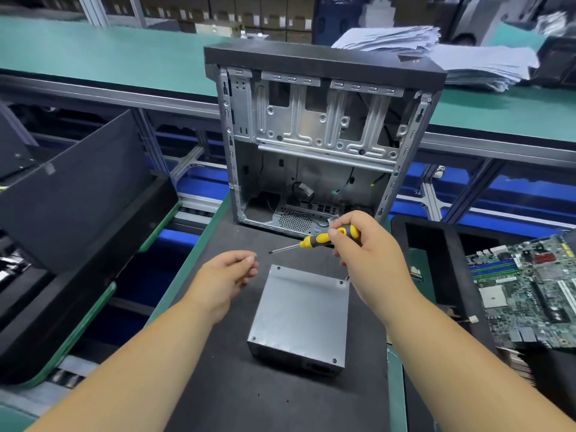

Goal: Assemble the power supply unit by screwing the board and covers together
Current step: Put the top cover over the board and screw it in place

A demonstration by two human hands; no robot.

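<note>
At the far left a dark, flat panel (74,188) leaned tilted over black trays (62,307) with green edges. Just right of them lay the black mat (218,385), on which the work sat.

The left hand (229,277) hovered above the mat, to the left of the power supply unit (300,319) and not touching it. Its fingers were loosely curled, thumb near the fingertips; whether it pinched something small could not be told.

The power supply unit, a closed grey metal box, lay flat near the middle of the mat, with screws visible at the corners of its top cover.

Beyond it an open computer case (321,141) stood upright at the far edge of the mat, its bare metal interior and a few loose cables facing the person.

The right hand (364,244) was above the far right corner of the unit, fingers wrapped around the yellow-and-black handle of a screwdriver (314,241). The shaft pointed left, its tip in the air between the case and the unit.

At the right, a green motherboard (526,294) lay in a black tray (436,244), well apart from the unit. A stack of papers (452,54) sat on the green bench behind.
</note>
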